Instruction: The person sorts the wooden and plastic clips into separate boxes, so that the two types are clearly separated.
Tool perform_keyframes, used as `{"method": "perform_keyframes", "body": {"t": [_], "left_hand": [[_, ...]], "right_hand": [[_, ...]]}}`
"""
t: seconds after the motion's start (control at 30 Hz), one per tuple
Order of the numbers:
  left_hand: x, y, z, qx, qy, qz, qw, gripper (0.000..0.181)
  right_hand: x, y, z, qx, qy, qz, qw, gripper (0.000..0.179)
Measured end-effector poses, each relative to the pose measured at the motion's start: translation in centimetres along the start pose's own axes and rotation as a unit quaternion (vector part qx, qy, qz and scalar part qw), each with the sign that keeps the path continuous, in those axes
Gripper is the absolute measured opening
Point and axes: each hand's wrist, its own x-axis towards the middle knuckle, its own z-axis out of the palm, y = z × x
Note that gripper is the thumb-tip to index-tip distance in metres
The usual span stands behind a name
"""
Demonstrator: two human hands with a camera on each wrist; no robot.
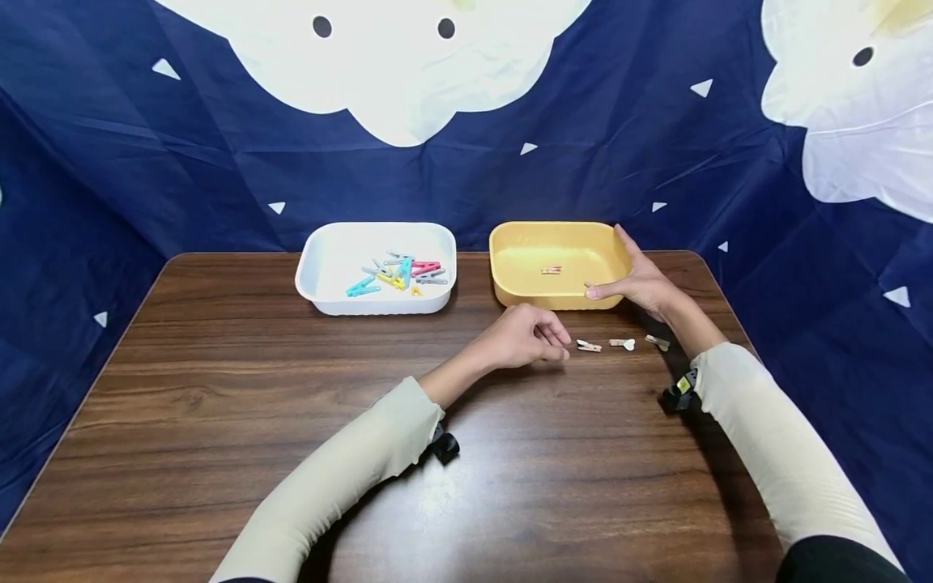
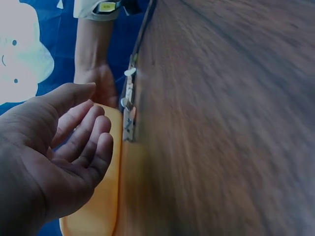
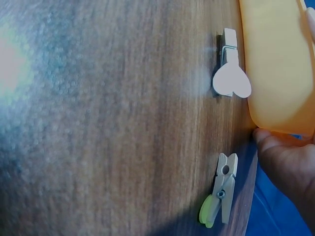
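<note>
My right hand (image 1: 645, 285) holds the right end of the yellow tub (image 1: 539, 301), thumb toward the front wall and fingers along the far side. One small clothespin (image 1: 551, 270) lies inside the tub. Just left of a short row of wooden clothespins, my left hand (image 1: 526, 336) hovers with loosely curled fingers and an empty palm. Nearest to it lies a clothespin (image 1: 589, 346). Beside that is one with a white heart (image 3: 232, 78), and at the right end one with a green piece (image 3: 210, 211) sits by my right wrist.
A white tub (image 1: 321, 304) stands at the back, left of the yellow one, with several coloured plastic clothespins (image 1: 404, 271) inside. Both tubs are near the far edge of the brown wooden table (image 1: 219, 421). A dark blue curtain (image 1: 240, 174) hangs behind.
</note>
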Motion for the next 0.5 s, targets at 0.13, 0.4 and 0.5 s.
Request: {"method": "perform_keyframes", "body": {"t": [0.13, 0.4, 0.5], "left_hand": [[-0.4, -0.7, -0.1, -0.001, 0.001, 0.0, 1.0, 0.017], [-0.9, -1.2, -0.6, -0.007, 0.012, -0.018, 0.9997, 0.016], [-1.1, -1.5, -0.9, -0.007, 0.019, -0.026, 0.9995, 0.016]], "right_hand": [[-0.3, 0.1, 0.0, 0.002, 0.0, 0.001, 1.0, 0.151], [-0.3, 0.0, 0.1, 0.017, 0.0, 0.001, 0.9999, 0.15], [-0.2, -0.1, 0.1, 0.013, -0.001, 0.001, 0.9999, 0.151]]}}
